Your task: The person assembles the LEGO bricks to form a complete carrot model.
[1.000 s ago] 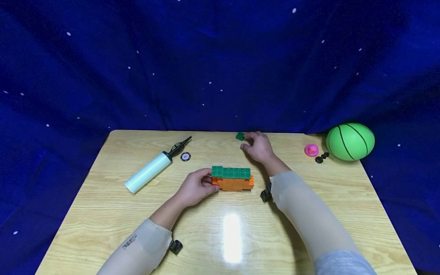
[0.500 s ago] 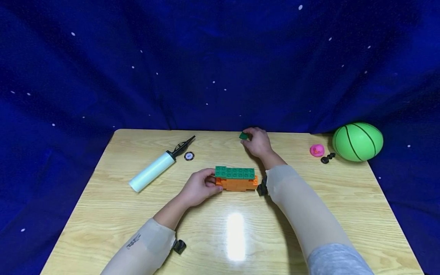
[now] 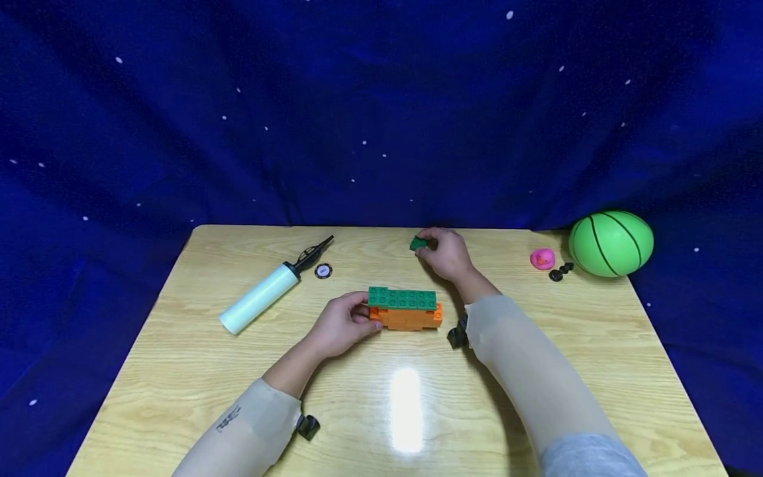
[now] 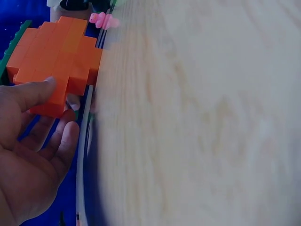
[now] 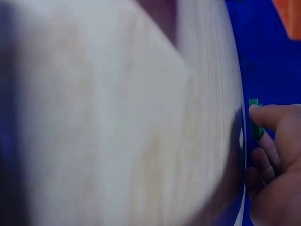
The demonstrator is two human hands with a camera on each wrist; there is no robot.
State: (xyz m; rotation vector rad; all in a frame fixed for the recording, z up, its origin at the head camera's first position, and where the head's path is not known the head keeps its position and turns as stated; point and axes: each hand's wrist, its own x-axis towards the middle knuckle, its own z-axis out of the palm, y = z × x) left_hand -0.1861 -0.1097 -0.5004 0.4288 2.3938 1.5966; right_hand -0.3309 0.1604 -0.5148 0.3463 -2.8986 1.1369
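An orange toy-brick build topped with a row of green bricks stands mid-table in the head view. My left hand grips its left end, thumb in front and fingers behind. The left wrist view shows the stepped orange face of the build, with the left thumb pressed on it. Near the back edge, my right hand pinches a small green brick between thumb and fingers. In the right wrist view, the right thumb lies against that green brick, partly hiding it.
A pale blue hand pump with a black nozzle lies at the left, a poker chip beside it. At the back right are a pink rubber duck, a small black object and a green ball.
The right fingers have closed on the small green brick and drawn it slightly back from the rear edge. The left hand keeps its hold on the build.
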